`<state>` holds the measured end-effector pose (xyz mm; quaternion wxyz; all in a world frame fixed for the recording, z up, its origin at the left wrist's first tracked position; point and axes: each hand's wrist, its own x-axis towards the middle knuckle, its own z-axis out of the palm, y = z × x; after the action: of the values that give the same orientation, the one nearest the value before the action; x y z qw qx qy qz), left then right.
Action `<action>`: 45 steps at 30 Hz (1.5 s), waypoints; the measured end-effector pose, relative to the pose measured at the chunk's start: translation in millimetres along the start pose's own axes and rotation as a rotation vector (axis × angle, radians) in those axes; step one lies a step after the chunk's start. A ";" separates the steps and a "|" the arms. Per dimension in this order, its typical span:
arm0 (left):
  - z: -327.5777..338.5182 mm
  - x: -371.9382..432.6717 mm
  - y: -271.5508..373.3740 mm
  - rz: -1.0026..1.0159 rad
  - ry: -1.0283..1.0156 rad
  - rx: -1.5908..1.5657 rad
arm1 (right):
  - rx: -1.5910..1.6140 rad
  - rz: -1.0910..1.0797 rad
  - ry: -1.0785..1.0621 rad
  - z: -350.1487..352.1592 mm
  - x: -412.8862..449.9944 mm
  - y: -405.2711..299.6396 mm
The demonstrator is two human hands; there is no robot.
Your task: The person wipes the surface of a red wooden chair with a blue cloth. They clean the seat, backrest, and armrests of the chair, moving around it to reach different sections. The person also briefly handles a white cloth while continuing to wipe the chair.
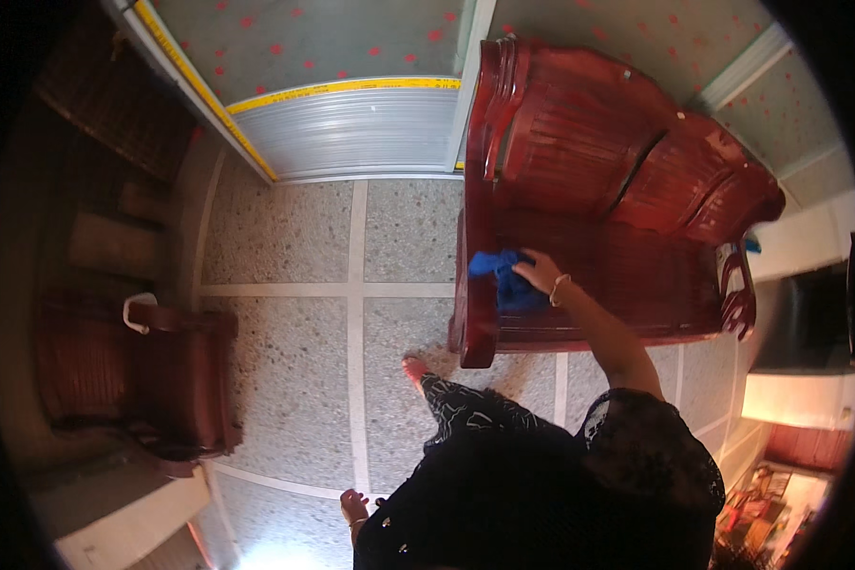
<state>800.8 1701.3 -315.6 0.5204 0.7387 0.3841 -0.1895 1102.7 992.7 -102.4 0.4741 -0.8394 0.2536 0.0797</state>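
Note:
A crumpled blue cloth (514, 281) is in my right hand (538, 271). It lies against the inner side of the near-left armrest (481, 292) of a dark red wooden bench (577, 164), and part of it drapes over the armrest's top. My right arm reaches out over the bench seat (613, 278), with a light band around the wrist. Low in the picture, my left hand (354, 506) hangs beside my body above the floor, its fingers loosely bent and nothing seen in it.
A matching wooden armchair (185, 377) stands at the left, a white looped thing (140, 313) on its armrest. Glass-and-metal sliding doors (349, 128) with yellow tape are behind. Pale strips divide the speckled floor (285, 342). A white cabinet (791, 399) is at the right.

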 end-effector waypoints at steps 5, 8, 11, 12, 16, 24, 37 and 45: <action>-43.3 74.4 79.0 0.067 -0.129 0.153 | 0.140 -0.049 0.278 -3.9 50.9 -59.8; -49.5 120.1 119.5 0.055 -0.187 0.237 | 0.100 -0.160 0.460 -13.6 85.0 -78.0; -62.7 172.7 164.3 0.066 -0.221 0.304 | 0.120 -0.140 0.604 -14.4 106.1 -128.2; -66.0 191.5 178.6 0.074 -0.243 0.328 | 0.131 -0.171 0.630 -20.3 108.9 -147.6; -71.3 273.4 258.5 0.134 -0.302 0.392 | -0.001 -0.247 0.873 -33.6 122.5 -200.2; -33.5 423.8 472.1 0.345 -0.339 0.480 | -0.335 -0.351 1.130 -72.7 193.9 -281.0; 183.0 468.3 663.4 0.435 -0.718 0.776 | -1.074 -0.109 0.887 -149.0 405.5 -291.5; 258.6 506.3 759.0 0.421 -0.846 0.873 | -0.931 -0.103 0.954 -156.0 382.1 -288.9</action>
<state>1732.8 1528.5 -286.6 0.3046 0.8035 -0.1200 -0.4972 1558.9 850.3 56.8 -0.0986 -0.9107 0.3341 -0.2219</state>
